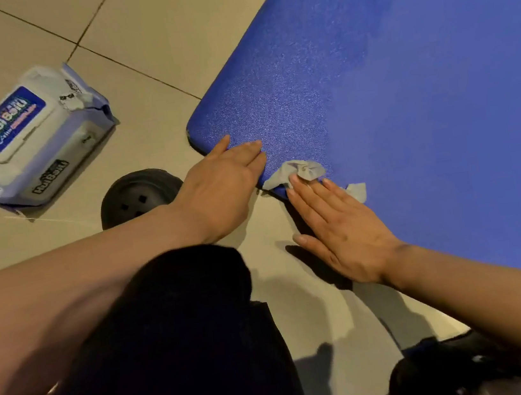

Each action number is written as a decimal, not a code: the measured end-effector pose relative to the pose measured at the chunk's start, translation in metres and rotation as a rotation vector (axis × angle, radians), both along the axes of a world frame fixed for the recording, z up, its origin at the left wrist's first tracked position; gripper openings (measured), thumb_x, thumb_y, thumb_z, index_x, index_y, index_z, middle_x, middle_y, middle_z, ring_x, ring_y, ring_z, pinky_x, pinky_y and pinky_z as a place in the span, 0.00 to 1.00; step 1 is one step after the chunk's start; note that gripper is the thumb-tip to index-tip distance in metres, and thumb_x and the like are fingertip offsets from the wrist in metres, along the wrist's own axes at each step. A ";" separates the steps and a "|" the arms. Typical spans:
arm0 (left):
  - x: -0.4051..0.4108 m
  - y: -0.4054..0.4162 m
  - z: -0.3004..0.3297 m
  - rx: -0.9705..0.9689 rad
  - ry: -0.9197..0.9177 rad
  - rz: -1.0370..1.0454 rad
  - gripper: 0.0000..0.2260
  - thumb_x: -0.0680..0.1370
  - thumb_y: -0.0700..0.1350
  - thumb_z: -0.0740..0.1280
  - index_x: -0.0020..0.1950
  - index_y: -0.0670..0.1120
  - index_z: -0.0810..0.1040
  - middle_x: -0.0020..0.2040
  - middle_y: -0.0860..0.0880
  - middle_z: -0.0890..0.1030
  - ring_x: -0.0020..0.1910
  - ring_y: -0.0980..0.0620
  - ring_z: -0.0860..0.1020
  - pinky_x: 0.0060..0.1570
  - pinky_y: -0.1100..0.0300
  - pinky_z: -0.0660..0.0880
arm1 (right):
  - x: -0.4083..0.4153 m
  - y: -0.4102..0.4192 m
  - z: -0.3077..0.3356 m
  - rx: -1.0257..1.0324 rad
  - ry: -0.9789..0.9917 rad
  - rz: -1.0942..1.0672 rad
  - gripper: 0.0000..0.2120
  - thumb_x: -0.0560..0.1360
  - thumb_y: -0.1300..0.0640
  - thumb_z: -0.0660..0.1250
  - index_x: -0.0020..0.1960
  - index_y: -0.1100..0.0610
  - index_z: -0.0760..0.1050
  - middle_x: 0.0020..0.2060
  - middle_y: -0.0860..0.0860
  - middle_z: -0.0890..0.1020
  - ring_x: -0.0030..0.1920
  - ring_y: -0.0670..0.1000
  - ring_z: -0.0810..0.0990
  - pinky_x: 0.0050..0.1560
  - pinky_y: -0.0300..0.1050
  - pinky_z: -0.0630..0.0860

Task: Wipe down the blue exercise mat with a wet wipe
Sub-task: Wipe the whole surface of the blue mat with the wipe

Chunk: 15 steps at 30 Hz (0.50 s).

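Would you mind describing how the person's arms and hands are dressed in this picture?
Both forearms are bare up to the frame's edge, with no sleeves showing. The left hand and right hand have no gloves, rings, watch or bracelet that can be seen. The fingernails look short and unpainted.

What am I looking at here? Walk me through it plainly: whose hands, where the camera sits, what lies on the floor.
There is no machine: a person wears one camera on the head, looking down at their own hands. The left hand rests flat on the corner of the blue exercise mat. The right hand presses a crumpled grey wet wipe against the mat's edge with straight fingers. On the tiled floor lie a closed pack of wipes and a round black object I cannot identify.
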<state>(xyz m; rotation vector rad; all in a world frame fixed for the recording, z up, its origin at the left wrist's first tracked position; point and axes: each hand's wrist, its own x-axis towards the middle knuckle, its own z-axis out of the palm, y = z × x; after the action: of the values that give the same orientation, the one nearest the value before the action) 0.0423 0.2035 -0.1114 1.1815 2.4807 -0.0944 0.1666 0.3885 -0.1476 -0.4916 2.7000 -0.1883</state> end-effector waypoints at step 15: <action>-0.001 0.010 -0.010 0.152 -0.036 0.066 0.27 0.78 0.39 0.61 0.77 0.40 0.59 0.77 0.41 0.60 0.76 0.44 0.60 0.75 0.54 0.48 | -0.048 0.000 0.012 -0.135 0.283 -0.072 0.26 0.77 0.54 0.65 0.73 0.59 0.66 0.70 0.62 0.70 0.58 0.63 0.75 0.52 0.55 0.76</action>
<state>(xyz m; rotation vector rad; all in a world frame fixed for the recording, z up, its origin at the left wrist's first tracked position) 0.0417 0.2135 -0.1210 1.1481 2.5294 0.1348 0.1184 0.3889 -0.1352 -0.4932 2.9985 -0.3473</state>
